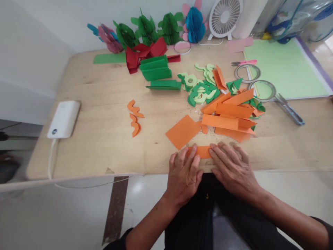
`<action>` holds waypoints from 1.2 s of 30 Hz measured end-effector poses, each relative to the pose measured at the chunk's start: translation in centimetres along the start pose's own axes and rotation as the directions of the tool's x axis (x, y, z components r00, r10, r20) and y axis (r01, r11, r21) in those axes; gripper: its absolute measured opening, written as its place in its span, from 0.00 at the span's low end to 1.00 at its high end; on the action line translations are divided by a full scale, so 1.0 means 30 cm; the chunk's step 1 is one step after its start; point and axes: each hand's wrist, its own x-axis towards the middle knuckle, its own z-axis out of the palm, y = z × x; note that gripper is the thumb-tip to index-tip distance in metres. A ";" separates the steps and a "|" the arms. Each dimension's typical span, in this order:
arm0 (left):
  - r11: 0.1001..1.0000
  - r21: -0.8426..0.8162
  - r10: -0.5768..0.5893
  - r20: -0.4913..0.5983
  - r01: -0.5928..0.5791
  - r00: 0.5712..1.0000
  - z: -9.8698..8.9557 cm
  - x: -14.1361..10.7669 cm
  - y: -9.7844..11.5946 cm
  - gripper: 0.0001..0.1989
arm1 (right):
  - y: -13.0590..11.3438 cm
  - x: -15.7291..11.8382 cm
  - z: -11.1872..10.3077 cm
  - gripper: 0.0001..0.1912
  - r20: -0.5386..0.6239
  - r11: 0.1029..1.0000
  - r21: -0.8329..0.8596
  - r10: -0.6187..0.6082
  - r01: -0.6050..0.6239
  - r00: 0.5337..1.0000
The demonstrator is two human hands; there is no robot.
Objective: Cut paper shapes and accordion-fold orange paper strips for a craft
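Observation:
A folded strip of orange paper point(203, 151) lies along the table's front edge. My left hand point(184, 170) holds its left end down with bent fingers. My right hand point(232, 165) lies over the right end, fingers stretched out and flat. Just beyond the left fingers is an orange paper square point(182, 132). Several folded orange papers point(229, 118) are piled behind the right hand. Two wavy orange cutouts point(135, 125) rest to the left. Green and pale-green cutouts point(203, 92) form a heap further back.
Folded green papers point(156, 67) and red papers point(145, 52) stand behind, near honeycomb paper figures point(170, 27) by the wall. Scissors point(288, 107), tape rolls point(262, 91), pink snips point(244, 63) and green sheets point(281, 69) are at right. A small fan point(225, 17) and a corded white device point(64, 119) also occupy the table.

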 end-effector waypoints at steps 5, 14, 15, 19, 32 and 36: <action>0.997 0.004 -0.075 -0.024 0.075 0.997 -0.011 -0.024 -0.007 0.16 | 0.033 -0.064 -0.008 0.25 -0.003 0.999 -0.033 0.026 -0.027 1.000; 0.988 -0.098 -0.125 -0.078 0.117 0.989 -0.030 -0.031 -0.011 0.15 | 0.032 0.079 -0.051 0.13 -0.080 0.995 0.083 0.066 -0.060 0.995; 0.986 -0.116 -0.135 -0.098 0.123 0.986 -0.036 -0.026 -0.016 0.15 | 0.029 0.105 -0.053 0.12 -0.047 0.995 0.078 0.059 -0.056 0.997; 0.976 -0.140 -0.190 -0.167 0.167 0.968 -0.056 0.008 -0.052 0.15 | 0.027 0.173 -0.050 0.09 0.055 0.999 0.035 0.028 -0.030 0.998; 0.944 -0.026 -0.330 -0.136 0.330 0.934 -0.083 0.169 -0.190 0.18 | 0.000 0.158 -0.033 0.02 0.027 0.983 0.152 0.096 -0.099 0.995; 0.918 0.021 -0.395 -0.039 0.396 0.918 -0.085 0.211 -0.193 0.19 | -0.011 0.158 -0.056 0.05 -0.018 0.974 0.209 0.090 -0.085 0.996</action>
